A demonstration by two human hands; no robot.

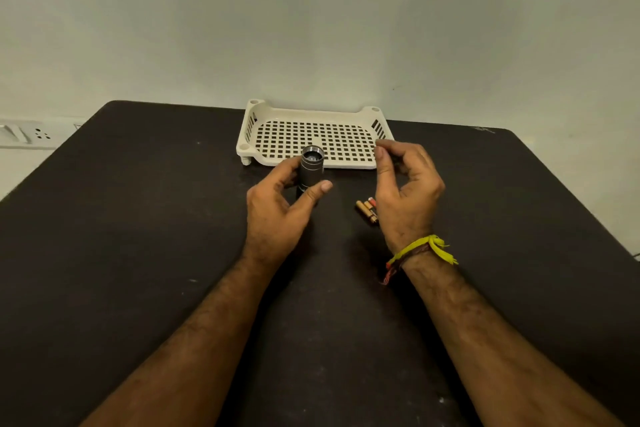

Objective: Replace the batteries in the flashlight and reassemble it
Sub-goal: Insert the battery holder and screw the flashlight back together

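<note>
While the task concerns a metal flashlight (pixel 311 170), the account runs from left to right with the white slotted tray (pixel 313 114) as the landmark. To the left of the tray, on the wall beyond the dark table (pixel 138 218), a switch and socket plate (pixel 24 133) is mounted. Just in front of the tray's near edge, toward its left end, the left hand (pixel 277 215) grasps the flashlight, thumb on the near side and fingers curled behind it, holding it upright with the open or lens end facing up; which end this is cannot be told. The body appears to be rigid, ridged metal, judged moderately weighty for its size and smooth enough to slip, so a grip round the grooved barrel seems soundest, leaving the ends free for unscrewing. In front of the tray's right end, several small batteries (pixel 367 210) lie together on the table, partly hidden by the right hand (pixel 405 194). That hand hovers above them, fingers loosely bent, thumb and forefinger nearly meeting; nothing is seen between them. A yellow thread (pixel 420 248) circles its wrist. The batteries are judged light, hard and prone to roll.
</note>
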